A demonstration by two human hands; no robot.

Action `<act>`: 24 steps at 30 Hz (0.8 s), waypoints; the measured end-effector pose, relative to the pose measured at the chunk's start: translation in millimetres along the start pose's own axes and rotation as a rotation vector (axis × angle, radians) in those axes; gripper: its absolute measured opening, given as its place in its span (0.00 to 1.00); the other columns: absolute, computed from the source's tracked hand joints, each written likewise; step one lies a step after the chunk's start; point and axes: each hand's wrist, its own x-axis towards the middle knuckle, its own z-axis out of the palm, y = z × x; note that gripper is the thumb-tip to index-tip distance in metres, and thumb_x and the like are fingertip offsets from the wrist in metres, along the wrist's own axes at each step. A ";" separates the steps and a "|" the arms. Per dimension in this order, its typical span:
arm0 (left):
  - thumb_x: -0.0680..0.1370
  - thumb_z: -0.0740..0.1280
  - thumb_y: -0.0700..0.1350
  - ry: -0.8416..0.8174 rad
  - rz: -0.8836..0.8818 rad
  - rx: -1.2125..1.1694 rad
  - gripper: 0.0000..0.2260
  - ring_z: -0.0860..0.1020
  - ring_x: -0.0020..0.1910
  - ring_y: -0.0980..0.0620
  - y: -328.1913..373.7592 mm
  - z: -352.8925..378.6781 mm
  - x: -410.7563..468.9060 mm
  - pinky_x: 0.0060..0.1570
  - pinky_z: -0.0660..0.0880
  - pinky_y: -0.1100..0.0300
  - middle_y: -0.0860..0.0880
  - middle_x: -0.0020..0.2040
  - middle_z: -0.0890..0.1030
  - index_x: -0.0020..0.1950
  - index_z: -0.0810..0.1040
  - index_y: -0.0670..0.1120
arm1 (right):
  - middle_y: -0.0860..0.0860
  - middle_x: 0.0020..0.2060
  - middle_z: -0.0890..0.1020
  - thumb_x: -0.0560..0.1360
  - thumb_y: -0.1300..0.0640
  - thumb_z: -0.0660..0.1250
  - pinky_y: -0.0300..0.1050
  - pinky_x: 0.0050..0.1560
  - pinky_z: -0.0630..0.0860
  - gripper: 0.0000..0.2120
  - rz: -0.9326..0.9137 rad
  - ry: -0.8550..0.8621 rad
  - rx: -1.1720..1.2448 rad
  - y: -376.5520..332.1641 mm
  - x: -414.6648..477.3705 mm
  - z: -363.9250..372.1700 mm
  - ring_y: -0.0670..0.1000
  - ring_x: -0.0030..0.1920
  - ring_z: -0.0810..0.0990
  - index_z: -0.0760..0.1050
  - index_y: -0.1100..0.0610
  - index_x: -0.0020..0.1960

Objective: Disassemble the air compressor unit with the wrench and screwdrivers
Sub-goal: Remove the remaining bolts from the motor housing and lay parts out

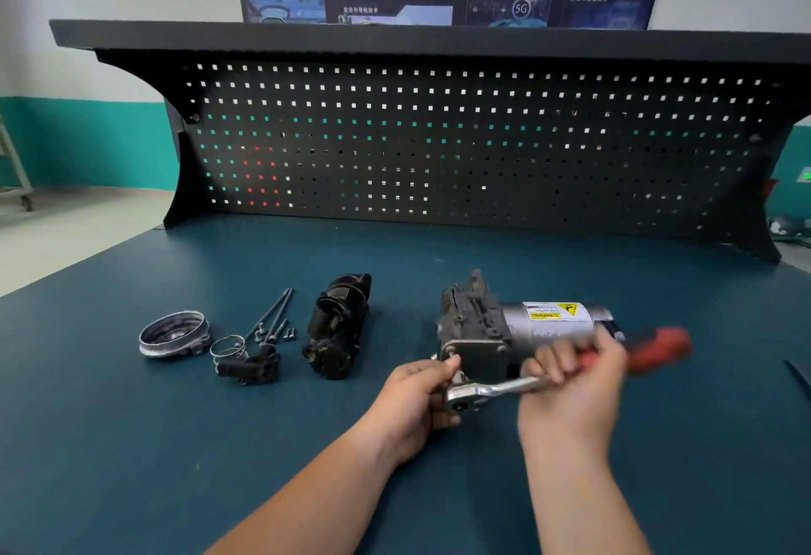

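While the air compressor unit (504, 335) lies on its side on the blue table (175, 445), right of centre, both hands work a ratchet wrench (496, 392) at its near end plate. The left hand (417, 405) curls around the wrench head where it meets the unit, thumb on the plate. The right hand (575, 383), blurred, grips the shaft beside the red handle. The job looks partly done. Removed parts lie to the left: a round metal cover (173, 333), a wire clip (228, 346), a small black fitting (250, 366), long bolts (274, 313), small screws (287, 333) and a black housing (338, 326). The main body and its silver cylinder remain assembled. Nothing blocks the wrench. A dark tool (796, 374) pokes in at the right edge, and a pegboard (439, 146) stands behind.
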 end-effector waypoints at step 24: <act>0.72 0.65 0.40 -0.201 0.033 -0.141 0.07 0.77 0.34 0.51 4.9 -1.7 -8.8 0.36 0.73 0.57 0.46 0.34 0.79 0.36 0.80 0.45 | 0.40 0.23 0.72 0.67 0.43 0.67 0.34 0.28 0.61 0.08 -0.495 -0.807 -1.164 49.3 -29.7 51.3 0.42 0.26 0.69 0.69 0.40 0.32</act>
